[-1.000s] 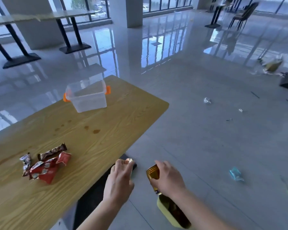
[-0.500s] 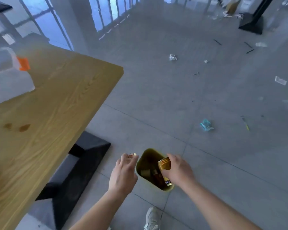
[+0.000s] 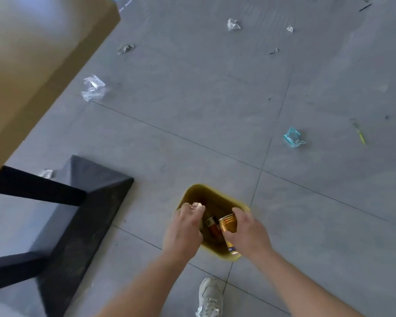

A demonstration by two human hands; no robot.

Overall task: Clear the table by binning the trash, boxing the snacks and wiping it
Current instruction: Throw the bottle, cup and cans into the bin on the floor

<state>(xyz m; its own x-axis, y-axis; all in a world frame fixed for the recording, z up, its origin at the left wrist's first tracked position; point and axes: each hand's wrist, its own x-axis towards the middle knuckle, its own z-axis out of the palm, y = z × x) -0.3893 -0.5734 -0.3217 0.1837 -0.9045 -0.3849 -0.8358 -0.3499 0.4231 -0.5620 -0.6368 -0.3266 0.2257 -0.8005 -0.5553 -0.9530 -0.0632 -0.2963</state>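
One gold can (image 3: 228,223): wrapped by right hand (image 3: 249,234), over yellow bin (image 3: 217,197) mouth, lower centre
Left hand (image 3: 185,232): pinching small scrap (image 3: 195,205), above bin's left rim

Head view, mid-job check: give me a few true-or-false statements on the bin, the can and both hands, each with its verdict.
1. The right hand grips a gold can over the yellow bin. True.
2. The bin is empty. False: an orange-brown can already lies inside.
3. The left hand is flat and holds nothing. False: it pinches a small pale scrap over the bin.
4. A teal wrapper lies on the floor, apart from the bin. True.
5. The bin stands on the table. False: it stands on the floor near the black table base.
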